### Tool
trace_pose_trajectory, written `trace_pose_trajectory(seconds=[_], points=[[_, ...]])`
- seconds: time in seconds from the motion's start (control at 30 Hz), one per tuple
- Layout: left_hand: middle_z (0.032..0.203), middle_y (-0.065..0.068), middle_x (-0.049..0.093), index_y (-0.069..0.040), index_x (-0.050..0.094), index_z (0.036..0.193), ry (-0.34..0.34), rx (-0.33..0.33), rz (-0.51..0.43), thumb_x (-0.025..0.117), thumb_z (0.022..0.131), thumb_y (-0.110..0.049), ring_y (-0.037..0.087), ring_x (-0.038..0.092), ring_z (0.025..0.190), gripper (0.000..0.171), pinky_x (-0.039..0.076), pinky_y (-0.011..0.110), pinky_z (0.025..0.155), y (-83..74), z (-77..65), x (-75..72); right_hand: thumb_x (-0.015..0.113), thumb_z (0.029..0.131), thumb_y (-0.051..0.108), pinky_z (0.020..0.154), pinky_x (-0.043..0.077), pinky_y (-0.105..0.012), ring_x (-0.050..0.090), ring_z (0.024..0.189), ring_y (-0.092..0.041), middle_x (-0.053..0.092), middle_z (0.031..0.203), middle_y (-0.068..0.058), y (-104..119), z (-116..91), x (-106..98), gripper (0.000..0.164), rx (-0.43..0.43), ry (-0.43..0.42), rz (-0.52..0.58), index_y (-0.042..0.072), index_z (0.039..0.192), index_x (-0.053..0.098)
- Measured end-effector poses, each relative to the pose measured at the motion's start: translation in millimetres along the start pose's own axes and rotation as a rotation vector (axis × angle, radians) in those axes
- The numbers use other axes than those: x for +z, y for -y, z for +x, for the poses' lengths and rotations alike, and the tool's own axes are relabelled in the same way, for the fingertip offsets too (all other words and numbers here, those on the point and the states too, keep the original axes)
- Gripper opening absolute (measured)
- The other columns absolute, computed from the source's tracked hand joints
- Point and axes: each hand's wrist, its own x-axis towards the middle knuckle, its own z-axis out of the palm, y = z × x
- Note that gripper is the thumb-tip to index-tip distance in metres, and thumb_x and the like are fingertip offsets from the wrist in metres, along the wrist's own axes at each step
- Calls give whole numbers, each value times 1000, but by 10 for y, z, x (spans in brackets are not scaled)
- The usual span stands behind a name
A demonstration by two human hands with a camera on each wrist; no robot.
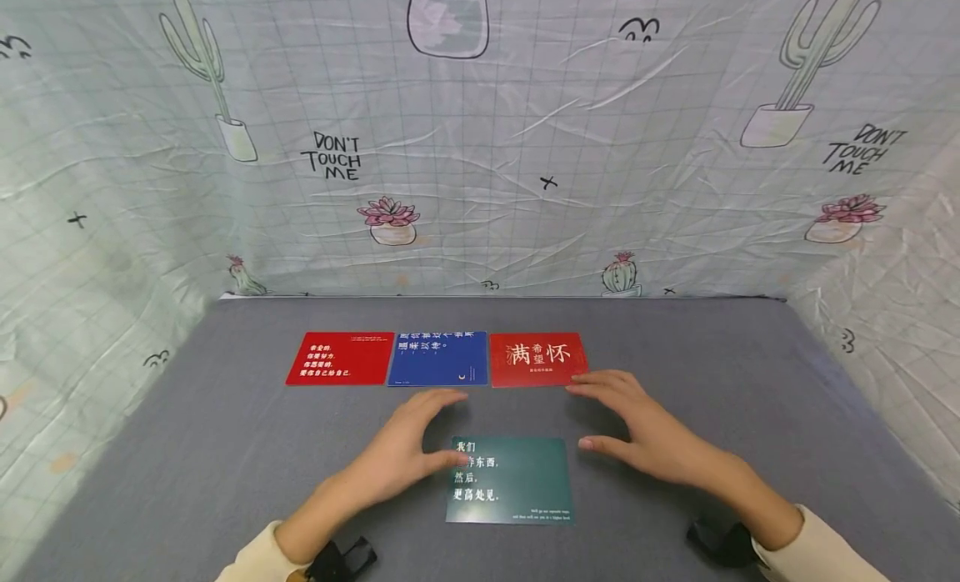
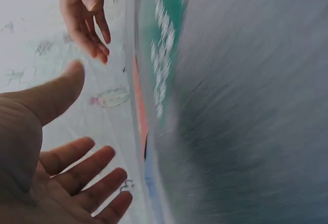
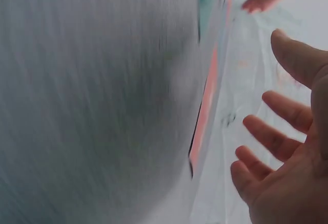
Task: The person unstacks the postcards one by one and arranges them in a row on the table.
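A green card (image 1: 517,482) with white lettering lies flat on the grey table. My left hand (image 1: 397,457) hovers at its left side, fingers spread and thumb over the card's edge; it holds nothing. On the other side is my right hand (image 1: 645,423), also with spread fingers and nothing in it, apart from the green card. Its fingertips reach near the red card (image 1: 536,359) at the right of the back row. Beside that lie a blue card (image 1: 438,361) and another red card (image 1: 341,359). In the left wrist view the green card (image 2: 166,44) is blurred.
The grey table (image 1: 225,449) ends at a patterned cloth (image 1: 480,148) that hangs behind and at both sides. Black straps with camera parts sit on both wrists, by the cream sleeves (image 1: 262,557).
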Motion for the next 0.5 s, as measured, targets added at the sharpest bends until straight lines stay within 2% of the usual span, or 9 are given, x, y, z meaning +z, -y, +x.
trace_pose_trajectory(seconds=[0.1,0.2,0.33,0.5], points=[[134,-1,50,-13,53,133,20,-18,-54,86,69,-33,21,41,127,75,35,50,104,19,-164,41,74,82,41,96,42,-51,34,129,-16,43,141,3,89,-76,71,65,17,-1,34,21,138,49],[133,-4,49,-14,54,131,23,-15,-88,89,64,-34,20,38,126,78,34,51,103,52,-250,74,74,81,43,96,43,-48,37,127,-14,44,139,4,165,-127,137,66,26,-8,56,20,137,50],[131,-6,48,-17,55,130,30,7,-100,89,62,-38,20,35,124,78,31,54,97,83,-287,132,75,80,42,94,45,-44,38,125,-16,45,138,2,243,-181,235,66,21,-11,70,17,136,50],[131,-6,48,-19,57,130,44,21,-96,89,63,-35,19,34,121,77,28,46,86,94,-285,204,76,78,44,92,46,-42,36,122,-16,44,136,6,299,-203,334,69,78,33,106,18,136,50]])
